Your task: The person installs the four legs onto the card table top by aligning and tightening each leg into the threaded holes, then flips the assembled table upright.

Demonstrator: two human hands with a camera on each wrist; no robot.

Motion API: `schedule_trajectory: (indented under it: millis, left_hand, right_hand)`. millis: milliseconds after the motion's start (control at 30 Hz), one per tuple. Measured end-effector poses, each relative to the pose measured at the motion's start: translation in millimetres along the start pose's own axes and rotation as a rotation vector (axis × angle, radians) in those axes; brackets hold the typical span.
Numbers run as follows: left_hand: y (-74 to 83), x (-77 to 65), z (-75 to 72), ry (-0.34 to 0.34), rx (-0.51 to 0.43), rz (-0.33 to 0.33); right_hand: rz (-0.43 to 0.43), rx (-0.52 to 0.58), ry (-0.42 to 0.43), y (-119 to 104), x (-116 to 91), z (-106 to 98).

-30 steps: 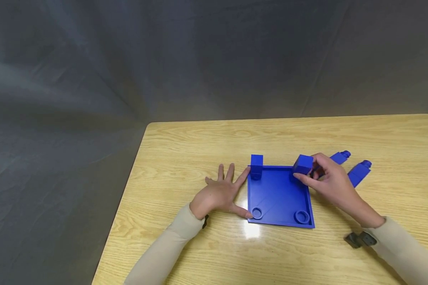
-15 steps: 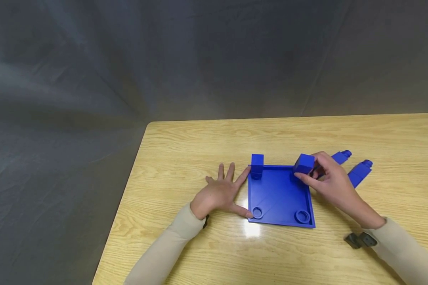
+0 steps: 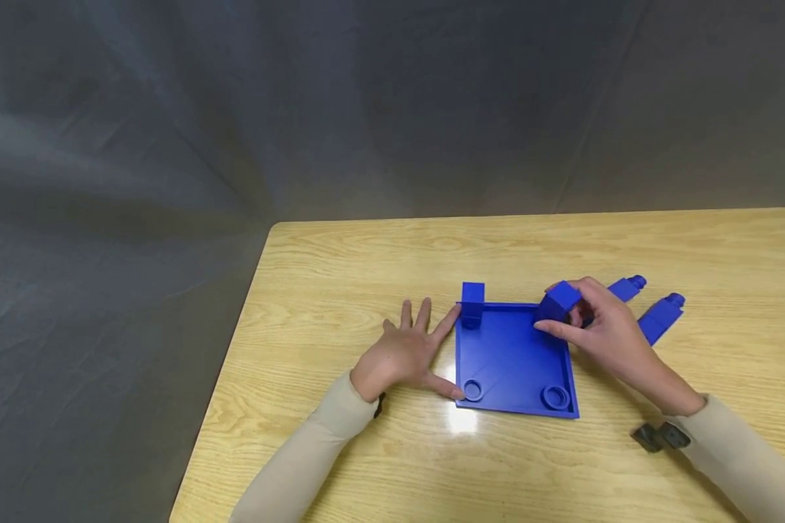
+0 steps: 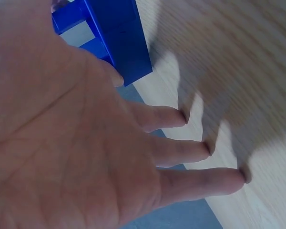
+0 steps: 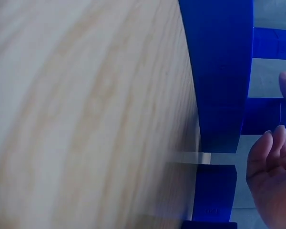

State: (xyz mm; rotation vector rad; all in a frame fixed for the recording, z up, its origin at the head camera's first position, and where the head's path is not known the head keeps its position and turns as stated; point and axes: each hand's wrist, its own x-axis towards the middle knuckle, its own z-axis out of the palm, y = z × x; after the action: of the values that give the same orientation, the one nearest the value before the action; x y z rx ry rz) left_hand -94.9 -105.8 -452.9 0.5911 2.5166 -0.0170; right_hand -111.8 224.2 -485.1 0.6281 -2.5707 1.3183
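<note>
A square blue tabletop (image 3: 513,363) with a raised rim lies underside up on the table, round sockets showing at its two near corners. At its far right corner my right hand (image 3: 605,327) pinches an upright blue table leg (image 3: 565,293) between thumb and fingers; the leg's lower end is hidden. Another blue leg (image 3: 473,298) stands upright at the far left corner. My left hand (image 3: 402,356) is spread beside the left edge, its thumb and index finger touching the rim. In the left wrist view its palm and straight fingers (image 4: 200,183) show.
Two loose blue legs lie to the right of the tabletop: a nearer leg (image 3: 661,319) and a farther leg (image 3: 624,289) partly behind my right hand. Both have round, threaded-looking ends. A dark curtain (image 3: 392,109) hangs behind the wooden table (image 3: 340,269).
The leg in my right hand has turned about its upright axis, and my right fingers have shifted round it. My left hand and the tabletop stay nearly where they were.
</note>
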Motion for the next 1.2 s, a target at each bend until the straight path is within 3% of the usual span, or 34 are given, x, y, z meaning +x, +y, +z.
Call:
schedule_trajectory:
  millis: [167,567,800,1200]
  left_hand:
    - [-0.2,1.0,0.1,0.017,0.038,0.006]
    - [0.2,1.9,0.0,0.018,0.043,0.01]
    - [-0.2,1.7,0.0,0.013,0.032,0.008]
    - [-0.4,0.6,1.5,0.034,0.042,0.026]
  right_hand:
    - [0.022,0.009,0.012,1,0,-3]
    - [-0.025,0.014,0.068,0,-2,-2]
    - [0.008,-0.001,0.097,-1,-4,1]
    - [0.044,0.059,0.048,-4,-13,-2]
